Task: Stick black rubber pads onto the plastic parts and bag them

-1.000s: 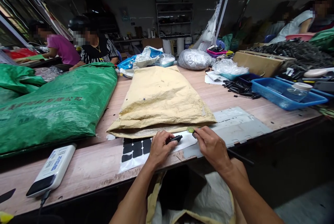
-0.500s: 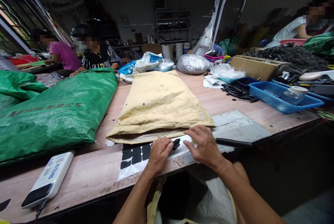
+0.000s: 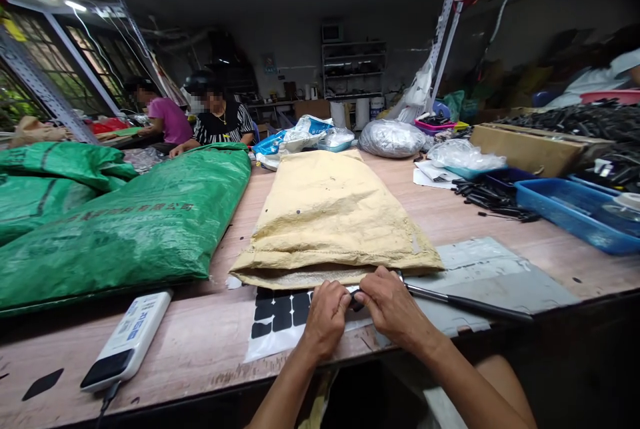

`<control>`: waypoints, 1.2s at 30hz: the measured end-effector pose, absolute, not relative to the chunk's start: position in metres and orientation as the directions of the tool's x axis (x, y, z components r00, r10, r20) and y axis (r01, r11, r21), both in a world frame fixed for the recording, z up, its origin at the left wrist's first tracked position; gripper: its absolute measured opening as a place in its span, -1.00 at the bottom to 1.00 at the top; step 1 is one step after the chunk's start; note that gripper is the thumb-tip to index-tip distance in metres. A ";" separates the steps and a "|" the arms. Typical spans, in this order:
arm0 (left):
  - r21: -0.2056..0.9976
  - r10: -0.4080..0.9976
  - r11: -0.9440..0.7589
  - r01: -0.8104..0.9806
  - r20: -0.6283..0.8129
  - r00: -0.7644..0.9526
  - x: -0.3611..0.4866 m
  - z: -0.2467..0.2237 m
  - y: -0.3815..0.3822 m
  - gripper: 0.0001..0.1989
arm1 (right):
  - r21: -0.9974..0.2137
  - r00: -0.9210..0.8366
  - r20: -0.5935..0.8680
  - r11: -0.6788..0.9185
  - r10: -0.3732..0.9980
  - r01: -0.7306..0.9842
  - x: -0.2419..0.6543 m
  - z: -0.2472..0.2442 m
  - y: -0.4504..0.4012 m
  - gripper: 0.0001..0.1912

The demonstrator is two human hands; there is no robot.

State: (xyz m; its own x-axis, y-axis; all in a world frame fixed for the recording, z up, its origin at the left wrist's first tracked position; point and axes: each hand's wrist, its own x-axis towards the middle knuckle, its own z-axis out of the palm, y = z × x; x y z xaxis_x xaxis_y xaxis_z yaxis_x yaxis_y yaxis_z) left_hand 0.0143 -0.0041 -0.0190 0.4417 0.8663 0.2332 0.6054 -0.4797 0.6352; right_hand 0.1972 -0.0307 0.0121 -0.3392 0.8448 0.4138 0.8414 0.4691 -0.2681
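Observation:
Both hands meet at the table's front edge, just before the mouth of a cream woven sack (image 3: 330, 215). Between them is a small black piece (image 3: 356, 302), mostly covered by fingers; its exact kind is hidden. My left hand (image 3: 327, 319) is closed on its left side, thumb and fingers pinched together. My right hand (image 3: 393, 305) closes on the other side with bent fingers. A rod with a metal shaft and long black handle (image 3: 480, 305) extends rightward from behind my right hand; I cannot tell whether the hand touches it. Under the left hand lies a white sheet of black stickers (image 3: 283, 314).
A full green sack (image 3: 150, 222) lies left, with a white power bank (image 3: 127, 342) and cable before it. To the right are a grey sheet (image 3: 505, 269), loose black parts (image 3: 493, 202) and a blue tray (image 3: 565, 215). Two people sit at the far left.
My hands have come together, and the right fingers, apart before, now close on the black piece. More of the rod shows. The view has shifted, so the scene sits lower and further right.

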 end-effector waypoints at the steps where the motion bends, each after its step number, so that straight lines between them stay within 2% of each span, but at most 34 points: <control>1: 0.628 0.864 -0.485 0.609 0.235 0.445 0.015 -0.019 -0.004 -0.67 | -0.285 -0.330 0.403 0.460 0.853 0.841 0.197 0.012 -0.032 -0.75; 7: 0.617 0.851 -0.500 0.607 0.223 0.475 0.017 -0.013 -0.008 -0.66 | -0.351 -0.349 0.426 0.508 0.835 0.786 0.233 0.025 -0.025 -0.83; 9: 0.627 0.856 -0.489 0.607 0.211 0.472 0.018 -0.011 -0.009 -0.66 | -0.350 -0.258 0.462 0.442 0.848 0.826 0.257 0.024 -0.010 -0.80; 12: 0.635 0.860 -0.478 0.607 0.199 0.470 0.018 -0.010 -0.008 -0.68 | -0.275 -0.025 0.436 0.160 0.900 0.948 0.291 0.012 0.014 -0.83; 13: 0.640 0.861 -0.475 0.604 0.197 0.469 0.018 -0.010 -0.007 -0.69 | -0.272 0.001 0.418 0.124 0.909 0.954 0.299 0.006 0.020 -0.84; 20: 0.747 0.844 -0.462 0.478 0.206 0.495 0.016 0.013 -0.034 -0.86 | -0.262 0.015 0.352 0.083 0.936 0.962 0.310 -0.019 0.031 -0.83; 23: 0.810 0.773 -0.408 0.421 0.062 0.631 0.018 0.019 -0.069 -0.84 | -0.258 0.006 0.336 0.086 0.942 0.962 0.310 -0.018 0.031 -0.82; 25: 0.805 0.721 -0.358 0.474 -0.084 0.688 0.022 0.009 -0.090 -0.82 | -0.255 0.009 0.329 0.080 0.944 0.964 0.310 -0.018 0.031 -0.81; 27: 0.742 0.715 -0.287 0.606 -0.255 0.650 0.028 -0.011 -0.105 -0.77 | -0.250 0.012 0.323 0.073 0.946 0.965 0.310 -0.017 0.031 -0.81; 30: 0.570 0.752 -0.149 0.808 -0.465 0.467 0.036 -0.051 -0.116 -0.66 | -0.243 0.011 0.320 0.071 0.947 0.967 0.309 -0.016 0.030 -0.81; 33: 0.468 0.752 -0.070 0.881 -0.555 0.355 0.040 -0.075 -0.117 -0.52 | -0.234 0.010 0.323 0.070 0.946 0.970 0.308 -0.016 0.029 -0.81; 36: 0.479 0.672 -0.121 0.869 -0.605 0.427 0.041 -0.066 -0.115 -0.36 | -0.227 0.014 0.326 0.064 0.945 0.972 0.308 -0.015 0.028 -0.82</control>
State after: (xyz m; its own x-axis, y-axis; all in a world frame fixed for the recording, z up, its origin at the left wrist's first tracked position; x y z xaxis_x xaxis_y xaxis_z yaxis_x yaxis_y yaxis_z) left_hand 0.0411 -0.1151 -0.0658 0.4271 0.6723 -0.6046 0.8694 -0.1214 0.4790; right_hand 0.3076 0.0285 -0.0151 0.0141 0.9452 0.3261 0.9718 0.0639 -0.2272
